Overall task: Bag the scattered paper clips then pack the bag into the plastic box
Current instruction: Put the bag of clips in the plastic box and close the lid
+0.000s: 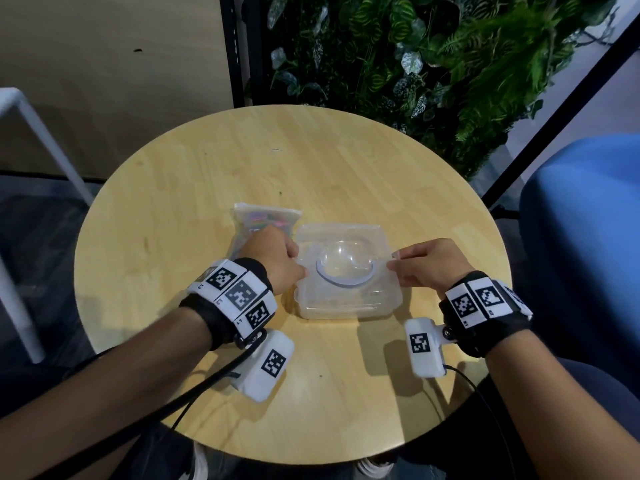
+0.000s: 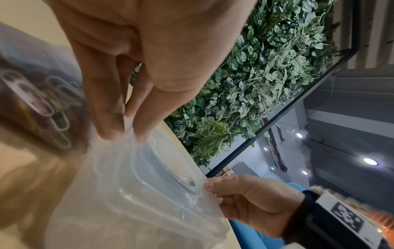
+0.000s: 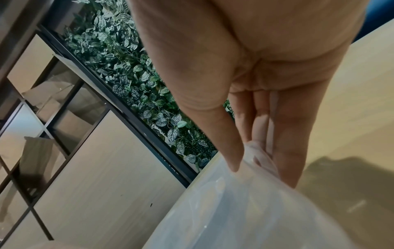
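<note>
A clear plastic box (image 1: 346, 308) sits in the middle of the round table, with its domed lid (image 1: 344, 252) on top. My left hand (image 1: 300, 262) pinches the lid's left edge. My right hand (image 1: 393, 261) pinches the right edge tab. The left wrist view shows the left fingertips (image 2: 110, 131) nipping the lid (image 2: 149, 176), and the right hand (image 2: 245, 202) on the far side. The right wrist view has thumb and fingers (image 3: 232, 161) closed on the lid's tab (image 3: 253, 151). A clear bag of coloured paper clips (image 1: 265, 218) lies just left of the box, partly hidden by my left hand.
The wooden table (image 1: 214, 174) stands in front of a wall of green plants (image 1: 433, 64). A blue chair (image 1: 588, 220) is at the right, and a white stool leg (image 1: 45, 140) at the left. Cables (image 1: 194, 396) trail off the table's near edge.
</note>
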Tool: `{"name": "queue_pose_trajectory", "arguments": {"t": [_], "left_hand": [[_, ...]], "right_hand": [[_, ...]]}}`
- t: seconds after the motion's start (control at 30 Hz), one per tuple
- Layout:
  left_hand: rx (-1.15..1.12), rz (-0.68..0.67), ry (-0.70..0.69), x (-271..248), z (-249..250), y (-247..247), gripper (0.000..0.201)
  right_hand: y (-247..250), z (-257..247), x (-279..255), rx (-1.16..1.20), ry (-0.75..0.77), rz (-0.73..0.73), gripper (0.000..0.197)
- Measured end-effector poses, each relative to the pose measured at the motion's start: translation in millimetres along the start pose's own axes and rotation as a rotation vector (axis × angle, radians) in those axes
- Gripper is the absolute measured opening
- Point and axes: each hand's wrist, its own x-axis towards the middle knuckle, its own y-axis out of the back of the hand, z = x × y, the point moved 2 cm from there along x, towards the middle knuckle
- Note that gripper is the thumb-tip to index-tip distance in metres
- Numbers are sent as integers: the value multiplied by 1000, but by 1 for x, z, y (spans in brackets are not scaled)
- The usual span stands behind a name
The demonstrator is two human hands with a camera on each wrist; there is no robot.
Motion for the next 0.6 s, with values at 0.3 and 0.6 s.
{"name": "queue_pose_trajectory", "arguments": {"t": [0.3, 0.6], "left_hand": [[-5, 10, -63, -2, -5, -1, 18], [-64, -37, -49, 12, -9, 15, 23]], "right_hand": [[-3, -12, -6, -259, 68, 99, 10], [-12, -64, 10, -1035, 163, 62, 35]]}}
